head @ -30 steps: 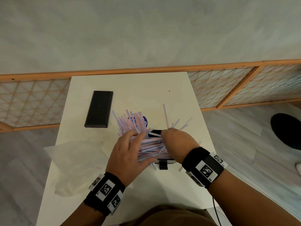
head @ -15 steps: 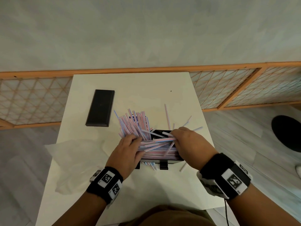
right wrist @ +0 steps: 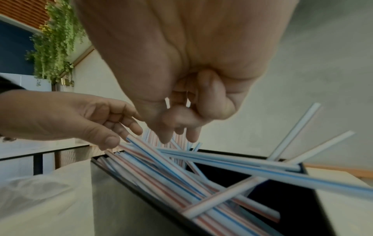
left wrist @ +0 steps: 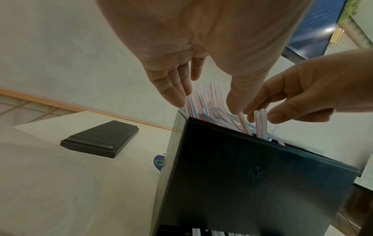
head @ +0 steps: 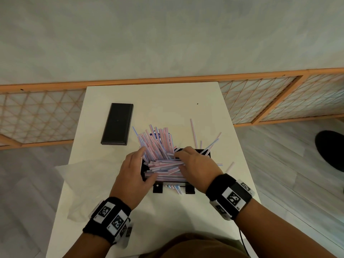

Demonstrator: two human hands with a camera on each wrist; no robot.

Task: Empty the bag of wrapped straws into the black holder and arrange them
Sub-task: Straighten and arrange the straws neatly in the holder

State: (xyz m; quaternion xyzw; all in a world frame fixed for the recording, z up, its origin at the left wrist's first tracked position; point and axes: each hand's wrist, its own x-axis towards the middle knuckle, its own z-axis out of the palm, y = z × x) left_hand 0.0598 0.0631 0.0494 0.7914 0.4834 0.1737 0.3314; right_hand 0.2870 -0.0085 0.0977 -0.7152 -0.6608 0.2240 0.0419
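Note:
The black holder stands near the table's front edge, with several striped wrapped straws lying lengthwise in it. More straws lean in a fan over its back rim, and a few poke out to the right. My left hand is at the holder's left end, fingers straight against the straw ends and thumb on the front ones. My right hand reaches over the middle, fingers curled down, and pinches a few straws.
The holder's flat black lid lies at the back left of the white table. A crumpled clear plastic bag sits at the left edge. Loose straws lie on the table behind and to the right of the holder.
My left hand slid off the top of the straws to the holder's left end. My right hand moved left over the middle. The straws in the holder lie more level.

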